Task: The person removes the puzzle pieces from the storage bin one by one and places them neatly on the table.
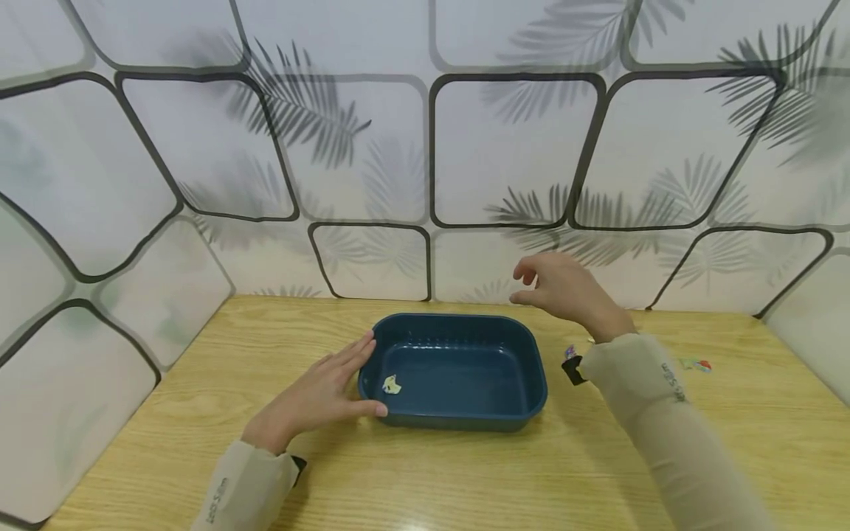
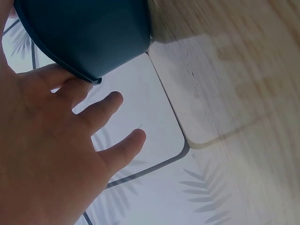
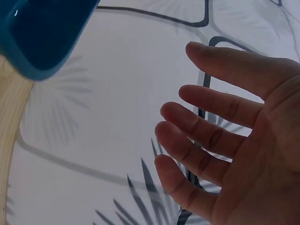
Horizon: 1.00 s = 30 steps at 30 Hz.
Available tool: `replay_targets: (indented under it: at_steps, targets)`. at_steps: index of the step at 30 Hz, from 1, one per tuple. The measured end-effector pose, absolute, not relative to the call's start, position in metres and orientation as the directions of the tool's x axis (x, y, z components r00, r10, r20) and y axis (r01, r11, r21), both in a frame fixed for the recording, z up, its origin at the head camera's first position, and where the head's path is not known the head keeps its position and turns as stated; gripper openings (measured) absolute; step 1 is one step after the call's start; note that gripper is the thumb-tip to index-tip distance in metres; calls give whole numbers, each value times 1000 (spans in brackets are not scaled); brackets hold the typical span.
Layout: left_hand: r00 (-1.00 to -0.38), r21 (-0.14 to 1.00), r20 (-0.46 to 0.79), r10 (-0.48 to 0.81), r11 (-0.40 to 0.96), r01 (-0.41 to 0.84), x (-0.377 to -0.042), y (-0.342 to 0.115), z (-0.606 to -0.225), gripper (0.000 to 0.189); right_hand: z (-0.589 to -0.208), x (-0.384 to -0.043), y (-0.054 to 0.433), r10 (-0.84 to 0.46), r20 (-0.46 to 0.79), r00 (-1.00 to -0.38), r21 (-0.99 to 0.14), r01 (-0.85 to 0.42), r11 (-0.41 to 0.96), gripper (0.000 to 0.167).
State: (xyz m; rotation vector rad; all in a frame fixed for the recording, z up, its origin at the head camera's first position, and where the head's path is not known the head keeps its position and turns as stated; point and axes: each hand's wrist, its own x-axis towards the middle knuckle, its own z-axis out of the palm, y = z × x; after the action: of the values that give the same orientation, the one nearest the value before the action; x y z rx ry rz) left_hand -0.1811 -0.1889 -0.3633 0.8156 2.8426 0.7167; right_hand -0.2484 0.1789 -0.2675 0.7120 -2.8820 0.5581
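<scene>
A dark blue rectangular tray [image 1: 458, 422] stands on the wooden table, with one small cream-coloured piece [image 1: 392, 384] lying at its left inside. My left hand [image 1: 317, 394] rests against the tray's left end, fingers along the side and thumb at the near rim. In the left wrist view, the hand [image 2: 56, 140] has its fingers spread beside the tray wall [image 2: 103, 37]. Raised beyond the tray's right end, my right hand [image 1: 564, 287] holds nothing. The right wrist view shows its fingers [image 3: 192, 126] apart and loosely bent, away from the tray's corner [image 3: 42, 72].
Small colourful pieces [image 1: 699, 364] lie on the table at the right. Another small purplish piece [image 1: 569, 352] shows beside the right cuff, partly hidden by the black wrist camera [image 1: 573, 370]. A patterned wall [image 1: 372, 262] borders the table's back.
</scene>
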Motion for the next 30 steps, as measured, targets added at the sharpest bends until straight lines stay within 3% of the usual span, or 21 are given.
replay_targets:
  at_steps: [23,30]
  targets:
    - [-848,474,39,528,738,481,-182,-190,-365,102,-283,-252,123,-544,145,-826,-339,-558,757,31]
    - [-845,472,46,533,734,489,-182,-190,-364,103,-289,-253,111,-690,104,-716,-322,-681,658,36]
